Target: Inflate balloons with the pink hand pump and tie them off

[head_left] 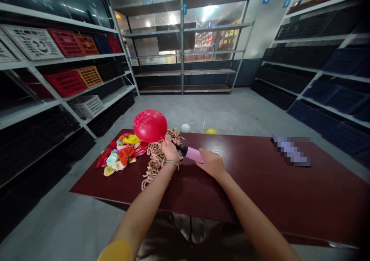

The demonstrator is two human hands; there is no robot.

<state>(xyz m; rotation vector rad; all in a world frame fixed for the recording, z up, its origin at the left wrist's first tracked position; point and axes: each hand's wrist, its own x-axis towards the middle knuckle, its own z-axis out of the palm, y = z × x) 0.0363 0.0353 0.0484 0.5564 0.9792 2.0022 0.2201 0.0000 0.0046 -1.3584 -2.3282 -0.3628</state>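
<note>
Balloon [150, 126], red and full, above the table [260, 184]. Left hand [170, 150] closed firmly round its neck at the nozzle of the hand pump [193, 154], a snug seal; right hand [210, 163] curled over the pump barrel, fingers wrapped, steadying.

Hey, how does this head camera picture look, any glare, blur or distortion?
Head view: wide-angle distortion bends the shelves; glare blooms in the back windows; a pixelated patch blurs out something on the table; the corners darken.
</note>
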